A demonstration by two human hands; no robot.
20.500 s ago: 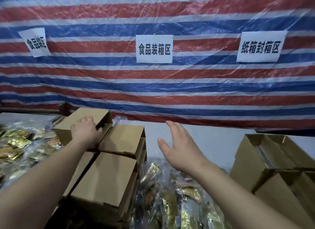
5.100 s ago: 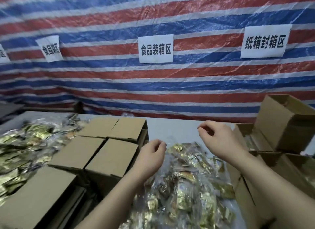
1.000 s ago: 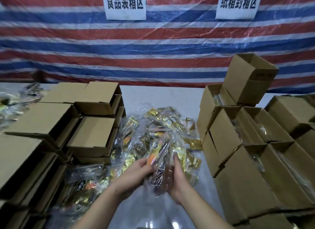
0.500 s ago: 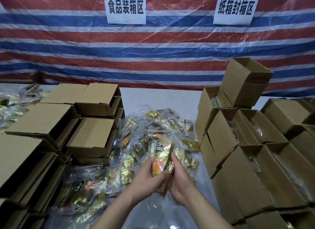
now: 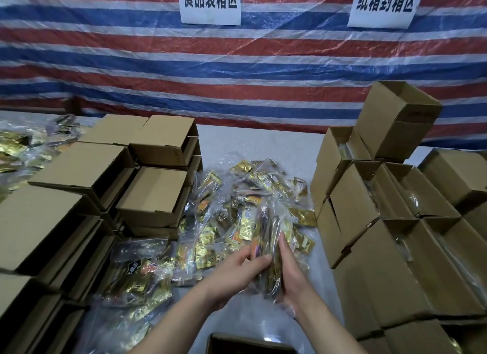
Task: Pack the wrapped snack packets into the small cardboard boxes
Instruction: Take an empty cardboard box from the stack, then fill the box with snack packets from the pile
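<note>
A heap of clear-wrapped snack packets (image 5: 238, 203) with gold and orange sachets lies mid-table. Above its near edge both hands hold one wrapped packet (image 5: 269, 237) upright between them. My left hand (image 5: 237, 273) grips it from the left with fingers curled on its face. My right hand (image 5: 292, 272) clasps its right edge. Small cardboard boxes (image 5: 155, 193) are stacked to the left, lying on their sides. Open boxes (image 5: 369, 211) holding packets stand in rows on the right. The rim of another open box (image 5: 250, 340) shows at the bottom edge, below my wrists.
A second pile of packets (image 5: 18, 153) lies at the far left. One empty box (image 5: 398, 119) sits tilted on top of the right rows. A striped tarpaulin (image 5: 250, 71) with paper signs hangs behind the white table (image 5: 258, 143).
The packet has been turned edge-on between my hands and drawn slightly nearer to me. The boxes and the heap have not moved.
</note>
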